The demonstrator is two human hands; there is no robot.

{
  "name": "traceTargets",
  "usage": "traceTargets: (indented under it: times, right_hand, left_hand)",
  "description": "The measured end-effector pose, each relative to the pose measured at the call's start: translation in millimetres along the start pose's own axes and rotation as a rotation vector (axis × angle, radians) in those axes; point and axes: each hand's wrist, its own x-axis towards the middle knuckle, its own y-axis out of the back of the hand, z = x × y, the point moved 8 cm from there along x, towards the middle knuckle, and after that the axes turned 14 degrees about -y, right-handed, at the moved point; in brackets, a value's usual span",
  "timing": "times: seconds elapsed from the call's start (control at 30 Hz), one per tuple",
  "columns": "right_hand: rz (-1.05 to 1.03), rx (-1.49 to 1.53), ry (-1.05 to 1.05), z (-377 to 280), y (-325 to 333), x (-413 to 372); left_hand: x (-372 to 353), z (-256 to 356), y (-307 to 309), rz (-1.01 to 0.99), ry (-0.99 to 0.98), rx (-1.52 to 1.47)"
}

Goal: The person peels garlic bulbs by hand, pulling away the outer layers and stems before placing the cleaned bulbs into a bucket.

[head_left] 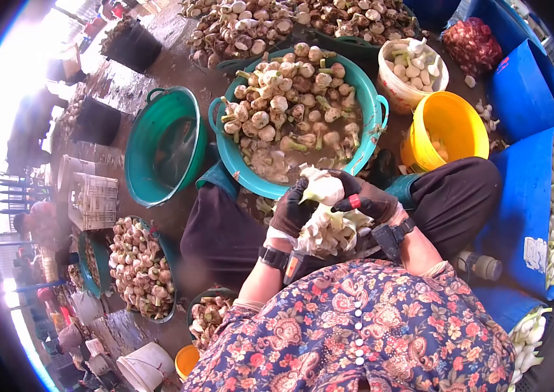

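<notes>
In front of my lap I hold a whitish garlic bulb (pixel 321 186) between both dark-gloved hands. My left hand (pixel 292 210) is closed around its left side. My right hand (pixel 370 196) grips it from the right, and a small red patch (pixel 355 201) shows on its thumb side. A heap of pale garlic skins (pixel 333 232) lies right below the hands. Just beyond them stands a turquoise tub (pixel 223 124) holding unpeeled garlic bulbs (pixel 277 98), some in murky water.
A green tub (pixel 134 153) with some water stands left. On the right are a yellow bucket (pixel 470 124), a white bucket (pixel 398 97) of peeled garlic and blue barrels (pixel 519 202). More garlic heaps (pixel 244 29) lie at the back, another tub of garlic (pixel 140 268) lower left.
</notes>
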Motion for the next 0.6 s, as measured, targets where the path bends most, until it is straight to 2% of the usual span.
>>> traceTargets:
  times: [0.03,0.07,0.1,0.13,0.17,0.27,0.3,0.33,0.37,0.4,0.47,0.5,0.53,0.6]
  right_hand:
    - [-0.003,0.093,-0.061,16,10,6]
    - [0.176,-0.221,0.007,18,23,7]
    - [0.351,-0.538,0.079,17,32,6]
    - [0.527,-0.850,0.152,12,35,2]
    - [0.657,-1.096,0.318,-9,15,-5]
    - [0.579,-1.136,0.420,-15,-13,-3]
    - [0.592,-1.093,0.490,-21,-17,-3]
    - [0.643,-0.933,0.384,-12,-1,1]
    - [0.687,-0.773,0.280,2,17,7]
    - [0.725,-0.610,0.175,19,36,10]
    - [0.631,0.102,-0.089,40,59,11]
    - [0.598,0.203,-0.130,47,61,11]
    - [0.563,0.301,-0.173,56,63,12]
    - [0.608,0.589,-0.159,92,90,24]
  left_hand:
    - [-9,-22,-2,0.139,0.213,-0.336]
    - [-16,-29,-11,0.260,0.495,-0.721]
    - [-28,-31,-19,0.505,0.786,-1.068]
    - [-23,-36,-5,0.384,0.587,-0.782]
    - [-19,-37,3,0.259,0.390,-0.498]
    - [-15,-30,4,0.166,0.264,-0.300]
    - [-19,-33,0,0.216,0.397,-0.468]
    - [-17,-22,-4,0.267,0.529,-0.637]
    - [-16,-16,-4,0.317,0.585,-0.687]
    - [-10,-11,-2,0.374,0.359,-0.822]
    - [1,43,15,0.115,0.014,-0.118]
    - [-11,13,1,0.098,0.303,-0.674]
    - [-6,33,3,-0.095,0.032,-0.251]
    - [-15,43,-11,-0.070,0.272,-0.750]
